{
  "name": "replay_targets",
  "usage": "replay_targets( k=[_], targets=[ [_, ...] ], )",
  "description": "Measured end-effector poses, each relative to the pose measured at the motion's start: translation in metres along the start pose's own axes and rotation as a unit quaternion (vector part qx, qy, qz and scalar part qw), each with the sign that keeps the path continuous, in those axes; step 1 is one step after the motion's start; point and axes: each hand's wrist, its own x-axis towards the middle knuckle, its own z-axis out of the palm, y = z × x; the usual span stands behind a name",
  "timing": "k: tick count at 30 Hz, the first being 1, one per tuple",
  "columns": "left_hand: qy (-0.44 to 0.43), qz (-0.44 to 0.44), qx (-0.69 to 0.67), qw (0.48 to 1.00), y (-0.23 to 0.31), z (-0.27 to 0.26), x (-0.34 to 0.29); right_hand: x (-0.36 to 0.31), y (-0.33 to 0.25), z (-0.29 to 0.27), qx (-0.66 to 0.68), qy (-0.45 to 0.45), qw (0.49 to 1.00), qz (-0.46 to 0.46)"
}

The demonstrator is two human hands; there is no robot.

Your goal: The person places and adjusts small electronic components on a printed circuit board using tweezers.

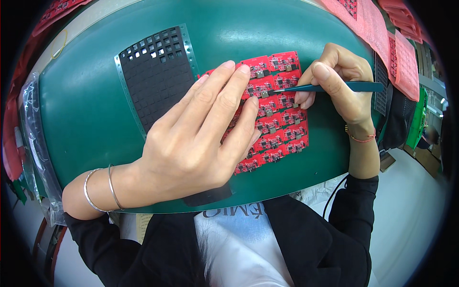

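Resting left hand [191, 138] palm down, fingers loosely spread, across the left part of a panel of red circuit boards [287, 105]. Not closed around anything visible; cannot tell about anything beneath the palm. Likely meant to stop the panel sliding under light tool pressure. Bending the index finger inward, nearly up to the tip of the tweezers.

Gripping blue tweezers [302, 88] in right hand [342, 86], pinched pen-like between thumb and forefinger, other fingers curled below by the panel's right edge. Holding them almost level, tip aimed left at a dark spot among the boards; probably kept low and sideways for fine control and a clear sight of the point. Cannot tell of anything caught in the tip: too small.

Reaching in from lower left with left forearm, wrist fairly straight, two silver bangles [98, 189] on it. Raising right forearm nearly upright, hand turned inward over the panel.

Farther out: black foam sheet [153, 81] on clear perforated backing, just left of the panel and partly behind left hand, open squares in the upper rows. Set within short reach, presumably to spare long arm moves. Both laid on green desk [86, 115]. Beyond, clear plastic bags [39, 148] at left edge, pink wrapping [366, 28] at upper right.
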Motion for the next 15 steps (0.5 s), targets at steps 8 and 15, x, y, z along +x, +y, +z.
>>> replay_targets(
  k=[8,15],
  targets=[
    [0.005,0.004,0.005,1.000,-0.0005,0.0007,-0.0001,-0.0017,-0.0003,0.0016,0.004,0.014,1.000,0.005],
    [0.003,0.003,0.005,1.000,-0.0004,0.0006,-0.0005,-0.0007,-0.0007,0.0023,-0.010,0.011,1.000,0.005]
  ],
)
